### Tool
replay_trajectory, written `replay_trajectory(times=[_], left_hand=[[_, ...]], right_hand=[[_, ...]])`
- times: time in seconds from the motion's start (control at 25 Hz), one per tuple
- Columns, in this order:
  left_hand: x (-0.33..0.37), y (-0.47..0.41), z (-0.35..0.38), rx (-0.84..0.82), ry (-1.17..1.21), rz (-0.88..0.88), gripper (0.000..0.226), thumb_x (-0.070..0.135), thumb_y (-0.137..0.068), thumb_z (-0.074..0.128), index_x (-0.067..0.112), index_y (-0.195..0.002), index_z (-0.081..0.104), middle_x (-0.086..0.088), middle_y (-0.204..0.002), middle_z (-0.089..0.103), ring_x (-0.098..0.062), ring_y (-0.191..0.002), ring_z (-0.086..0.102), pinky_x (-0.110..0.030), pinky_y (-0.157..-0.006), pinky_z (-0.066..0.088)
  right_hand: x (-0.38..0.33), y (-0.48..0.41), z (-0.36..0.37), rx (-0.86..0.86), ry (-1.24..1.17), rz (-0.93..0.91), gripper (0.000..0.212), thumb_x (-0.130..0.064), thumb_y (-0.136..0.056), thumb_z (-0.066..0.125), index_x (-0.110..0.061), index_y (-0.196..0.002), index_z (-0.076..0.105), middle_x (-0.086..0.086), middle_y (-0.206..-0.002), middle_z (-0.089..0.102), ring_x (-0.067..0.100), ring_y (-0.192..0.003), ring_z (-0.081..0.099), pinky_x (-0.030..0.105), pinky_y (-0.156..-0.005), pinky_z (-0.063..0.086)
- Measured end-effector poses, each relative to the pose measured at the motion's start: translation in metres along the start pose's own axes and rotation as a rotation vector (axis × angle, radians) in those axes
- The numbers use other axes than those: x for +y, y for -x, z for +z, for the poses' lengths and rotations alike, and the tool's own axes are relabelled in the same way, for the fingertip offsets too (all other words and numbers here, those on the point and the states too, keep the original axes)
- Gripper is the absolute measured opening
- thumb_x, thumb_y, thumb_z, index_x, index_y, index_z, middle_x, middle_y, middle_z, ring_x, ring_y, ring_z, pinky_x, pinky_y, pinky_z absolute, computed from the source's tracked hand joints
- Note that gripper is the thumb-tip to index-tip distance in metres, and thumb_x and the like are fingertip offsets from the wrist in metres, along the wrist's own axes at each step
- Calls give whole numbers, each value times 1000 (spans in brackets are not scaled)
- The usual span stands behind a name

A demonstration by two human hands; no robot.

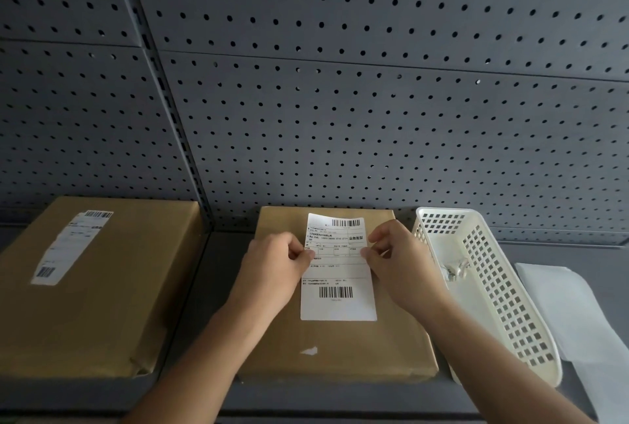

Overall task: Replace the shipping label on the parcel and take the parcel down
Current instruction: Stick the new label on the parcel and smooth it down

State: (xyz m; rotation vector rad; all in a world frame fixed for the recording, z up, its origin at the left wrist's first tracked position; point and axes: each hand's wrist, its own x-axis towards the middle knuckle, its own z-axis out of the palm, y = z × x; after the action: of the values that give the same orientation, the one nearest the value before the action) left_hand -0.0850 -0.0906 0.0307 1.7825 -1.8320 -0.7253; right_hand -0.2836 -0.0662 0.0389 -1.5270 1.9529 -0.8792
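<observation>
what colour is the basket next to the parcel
White, with a grid of square holes in its walls; the basket shows clearly in the head view, right of the parcel.

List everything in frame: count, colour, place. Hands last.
Flat brown cardboard parcel: 1, brown, centre of shelf, under both hands.
White printed shipping label with barcodes: 1, white, held over the centre parcel, top edge curling up.
White paper scrap: 1, white, stuck on the centre parcel near its front.
Second brown cardboard parcel: 1, brown, left on shelf.
White label on second parcel: 1, white, lying diagonally on its top.
White perforated plastic basket: 1, white, right of centre parcel, tilted.
White paper sheets: count unclear, white, far right.
Dark grey pegboard back panel: grey, behind the shelf.
Left hand: pinching the label's left edge.
Right hand: pinching its right edge.
</observation>
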Motion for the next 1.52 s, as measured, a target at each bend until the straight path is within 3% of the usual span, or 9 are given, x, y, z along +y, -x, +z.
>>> replay_trajectory(times=[0.32, 0.52, 0.68, 0.76, 0.88, 1.0, 1.08, 1.24, 1.52], left_hand=[[-4, -2, 6, 25, -72, 11, 27, 38, -92, 74, 27, -74, 58, 9, -73, 70, -9, -66, 68, -35, -59, 58], [-7, -5, 10, 35, -98, 20, 28, 39, -93, 73, 26, -76, 55, 8, -74, 69, -9, -65, 67, -33, -57, 57], [-6, -2, 7, 82, -78, 44, 29, 35, -89, 78, 18, -90, 54, 6, -89, 62, -9, -73, 60, -29, -61, 50], [-7, 1, 8, 136, -127, 172, 28, 34, -89, 77, 20, -100, 56, 5, -103, 61, -14, -87, 58, -30, -71, 48], [-10, 1, 13, 271, -295, 263, 38, 44, -92, 69, 22, -122, 60, 0, -122, 60, -25, -113, 54, -42, -92, 44], [-5, -14, 16, 186, -366, 58, 70, 61, -95, 53, 18, -149, 42, -6, -157, 41, -31, -148, 33, -64, -114, 28], [-2, -26, 17, 112, -343, -43, 85, 70, -94, 43, 19, -159, 24, -6, -170, 18, -33, -158, 11, -69, -117, 21], [5, -38, 20, 57, -246, -106, 91, 73, -94, 39, 16, -161, 16, -7, -173, 6, -40, -158, 4, -62, -111, 37], [5, -42, 32, 73, -313, -132, 94, 79, -90, 40, 15, -157, 24, -6, -167, 20, -37, -142, 33, -54, -99, 49]], right_hand=[[-2, 3, 3, 17, 92, -50, 8, -16, -91, 65, -15, -95, 58, -9, -76, 60, 9, -66, 58, 17, -54, 44], [0, 0, 11, 26, 171, -98, 8, -13, -88, 61, -16, -91, 55, -4, -76, 62, 21, -71, 61, 40, -65, 54], [4, -5, 12, 52, 206, -139, 8, -10, -86, 60, -15, -90, 55, -3, -84, 60, 22, -70, 59, 39, -62, 52], [4, -2, 15, 74, 254, -177, 9, -18, -89, 60, -16, -97, 57, -3, -94, 58, 21, -73, 60, 37, -60, 52], [-1, 0, 23, 166, 465, -253, 34, -40, -93, 55, -19, -119, 56, 1, -114, 54, 25, -100, 56, 37, -79, 50], [-10, -12, 29, 166, 558, -129, 64, -62, -91, 44, -21, -140, 38, 6, -136, 43, 29, -130, 38, 46, -104, 35], [-11, -22, 31, 85, 492, 11, 82, -72, -88, 41, -21, -149, 23, 9, -152, 28, 31, -143, 25, 51, -109, 31], [-7, -33, 34, -13, 350, 171, 103, -83, -79, 42, -22, -154, 7, 12, -158, 16, 36, -140, 31, 54, -102, 40], [-10, -40, 43, 25, 432, 223, 108, -87, -75, 40, -20, -154, 9, 10, -154, 22, 34, -136, 33, 53, -98, 39]])
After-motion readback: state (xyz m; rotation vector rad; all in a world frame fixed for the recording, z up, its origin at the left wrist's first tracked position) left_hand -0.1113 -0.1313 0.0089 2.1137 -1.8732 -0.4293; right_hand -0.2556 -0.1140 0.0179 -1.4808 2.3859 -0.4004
